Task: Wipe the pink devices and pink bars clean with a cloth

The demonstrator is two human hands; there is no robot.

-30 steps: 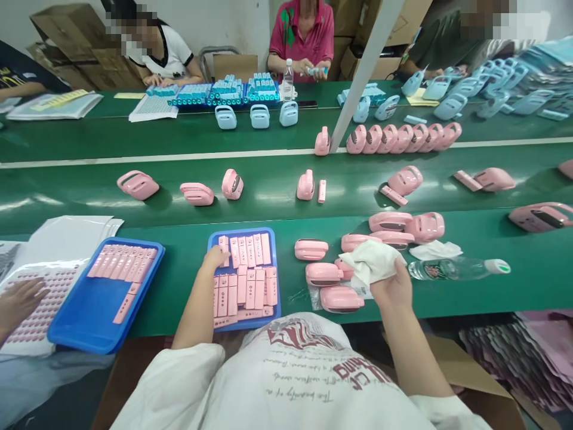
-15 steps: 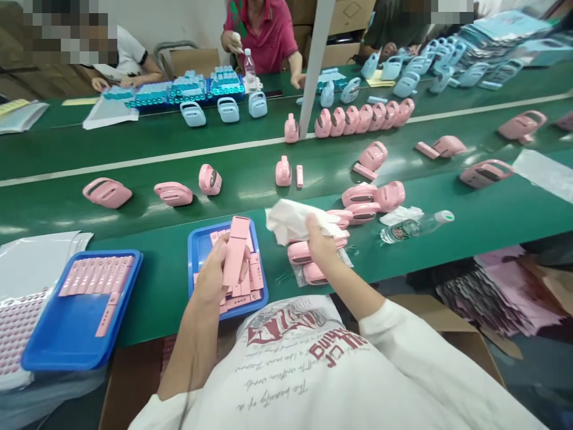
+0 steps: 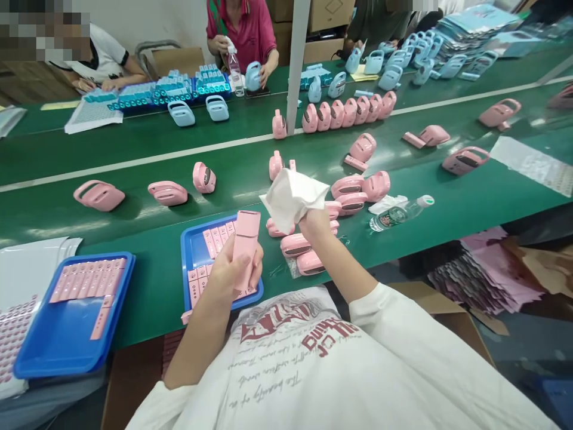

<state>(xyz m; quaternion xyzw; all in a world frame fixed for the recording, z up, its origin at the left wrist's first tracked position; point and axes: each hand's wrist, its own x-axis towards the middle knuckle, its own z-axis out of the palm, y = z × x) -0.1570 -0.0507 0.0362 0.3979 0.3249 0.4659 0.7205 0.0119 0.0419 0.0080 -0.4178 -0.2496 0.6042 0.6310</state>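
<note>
Pink bar, held above a blue tray: the person's left hand grips it between thumb and fingers, its upper end standing free. The right hand holds a loosely spread white cloth close to that end, apparently without touching; the cloth hides some fingers. From where I stand, a hard push against the free end could twist the bar loose, dropping it among the pink pieces in the tray. One piece juts past the tray's near left corner, where the left forearm could knock it. To the right, a careless wrist could shift the clustered pink casings. Beyond them, a capped bottle lies on its side; a nudge could set it rolling.
</note>
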